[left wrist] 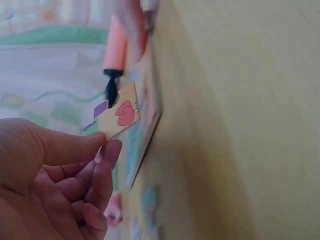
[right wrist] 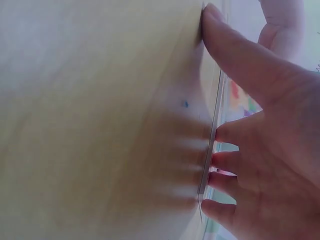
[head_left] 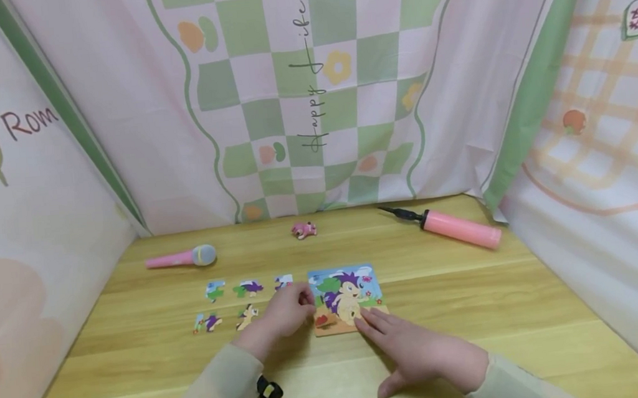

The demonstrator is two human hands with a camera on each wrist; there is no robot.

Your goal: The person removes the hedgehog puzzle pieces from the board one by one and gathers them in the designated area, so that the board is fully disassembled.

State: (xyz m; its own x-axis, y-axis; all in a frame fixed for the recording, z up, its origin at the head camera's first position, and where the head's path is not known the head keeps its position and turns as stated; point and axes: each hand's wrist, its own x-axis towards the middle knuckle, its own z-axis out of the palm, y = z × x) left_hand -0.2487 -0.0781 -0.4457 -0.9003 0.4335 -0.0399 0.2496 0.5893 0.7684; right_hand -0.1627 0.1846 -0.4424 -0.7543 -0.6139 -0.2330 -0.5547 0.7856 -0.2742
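Observation:
A jigsaw piece with a red strawberry on it (left wrist: 111, 120) is pinched between the thumb and fingertips of my left hand (head_left: 288, 311). In the head view the piece is over the lower left corner of a square puzzle board (head_left: 371, 276), which shows a purple hedgehog with a green leaf. My right hand (head_left: 420, 347) lies palm down with fingers spread. Its fingertips (right wrist: 222, 209) rest on the board's lower right edge, while the thumb reaches down to the table in front of it. Part of the board's left edge is hidden by my left hand.
Several loose jigsaw pieces (head_left: 248, 287) lie in two rows left of the board. Farther back are a pink toy microphone (head_left: 172, 260), a small pink toy figure (head_left: 303, 229) and a pink hand pump (head_left: 459, 228) with a black nozzle. A patterned curtain (head_left: 265, 91) hangs behind the table.

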